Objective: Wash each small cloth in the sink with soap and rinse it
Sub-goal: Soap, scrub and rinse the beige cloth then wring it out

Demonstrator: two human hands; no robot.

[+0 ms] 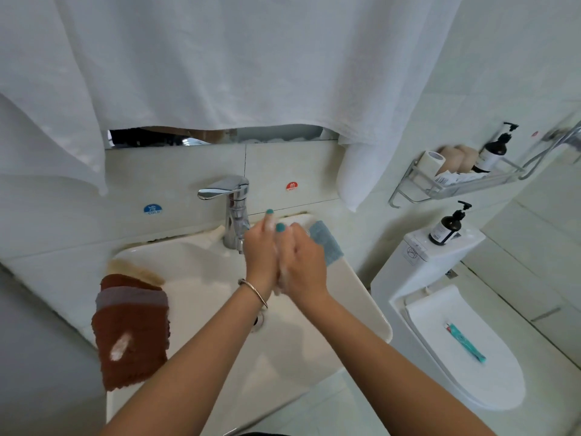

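My left hand [262,251] and my right hand [303,262] are pressed palm to palm over the white sink [361,297], just right of the chrome faucet [235,212]. White lather shows between the palms. The left fingers point straight up; the right fingers bend against the left palm. No cloth is in either hand. A blue cloth [325,242] lies on the sink's far right rim, behind my right hand. On the left rim a brown cloth [132,335] with a white soapy smear lies over a grey cloth [132,297] and a beige cloth [135,269].
A white towel [220,58] hangs over the mirror above the faucet. To the right stands a toilet [490,382] with a teal tube [465,343] on its lid and a dark pump bottle [448,226] on its tank. A wall shelf [456,184] holds more toiletries.
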